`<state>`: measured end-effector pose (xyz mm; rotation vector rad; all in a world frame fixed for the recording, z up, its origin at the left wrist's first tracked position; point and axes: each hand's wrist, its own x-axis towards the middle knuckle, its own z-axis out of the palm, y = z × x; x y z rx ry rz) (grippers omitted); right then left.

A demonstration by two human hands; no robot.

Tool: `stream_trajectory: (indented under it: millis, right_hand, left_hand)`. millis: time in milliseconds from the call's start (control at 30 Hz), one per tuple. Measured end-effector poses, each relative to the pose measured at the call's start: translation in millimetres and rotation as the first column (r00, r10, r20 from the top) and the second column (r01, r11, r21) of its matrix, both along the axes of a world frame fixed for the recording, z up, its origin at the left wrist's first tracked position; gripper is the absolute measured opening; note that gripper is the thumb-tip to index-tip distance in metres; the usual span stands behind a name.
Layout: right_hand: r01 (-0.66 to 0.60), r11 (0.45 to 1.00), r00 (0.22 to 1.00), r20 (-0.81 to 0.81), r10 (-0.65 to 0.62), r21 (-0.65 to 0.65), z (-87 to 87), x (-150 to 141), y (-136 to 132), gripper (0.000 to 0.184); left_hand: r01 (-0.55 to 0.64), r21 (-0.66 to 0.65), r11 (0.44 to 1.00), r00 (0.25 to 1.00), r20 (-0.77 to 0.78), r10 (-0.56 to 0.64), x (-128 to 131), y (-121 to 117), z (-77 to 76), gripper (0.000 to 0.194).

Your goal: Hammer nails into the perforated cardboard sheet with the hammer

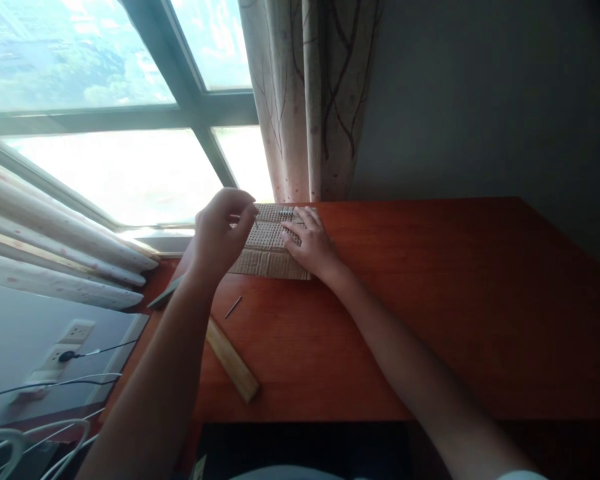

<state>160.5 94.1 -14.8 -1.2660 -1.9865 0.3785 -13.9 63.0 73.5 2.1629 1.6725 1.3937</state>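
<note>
A piece of brown cardboard (270, 263) with rows of small holes lies at the far end of the desk. My left hand (223, 230) is raised over its left side, thumb and fingers pinched together; what they hold, if anything, is too small to make out. My right hand (310, 243) rests on the cardboard's right side with its fingers spread. Several small shiny metal pieces (286, 213) sit by its fingertips on the cardboard. A thin metal nail-like rod (233, 307) lies on the desk nearer me.
A flat wooden strip (235, 363) lies on the reddish-brown desk (430, 300), below my left forearm. A grey object (165, 293) is partly hidden behind that arm. Window, curtains (310, 100) and a wall socket (77, 331) with cables border the desk.
</note>
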Motion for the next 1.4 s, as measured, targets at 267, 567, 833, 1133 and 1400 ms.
stream_trajectory:
  millis: [267,567,833,1133,1400]
  right_hand:
    - [-0.005,1.0,1.0,-0.01,0.005,-0.007,-1.8,0.0,1.0,0.037]
    - [0.0,1.0,1.0,-0.005,0.0,0.009,-2.4,0.2,1.1,0.037]
    - [0.0,1.0,1.0,-0.012,0.0,0.008,-2.2,0.0,1.0,0.036]
    - [0.0,1.0,1.0,0.005,0.0,0.0,0.7,0.4,-0.5,0.038]
    - [0.003,1.0,1.0,0.001,-0.003,-0.002,1.1,0.8,-0.7,0.036]
  left_hand:
    - [-0.097,-0.176,0.979,0.995,0.003,0.1,-28.8,-88.6,-39.8,0.024]
    - [-0.28,-0.304,0.91,0.904,-0.402,0.144,-58.3,-121.6,-78.4,0.019]
    - [-0.321,-0.342,0.883,0.846,-0.523,0.105,-64.6,-117.0,-78.5,0.024]
    - [-0.334,-0.368,0.867,0.841,-0.532,0.098,-65.1,-110.5,-82.0,0.03]
    - [-0.339,-0.326,0.882,0.856,-0.495,0.147,-66.5,-112.0,-81.6,0.028]
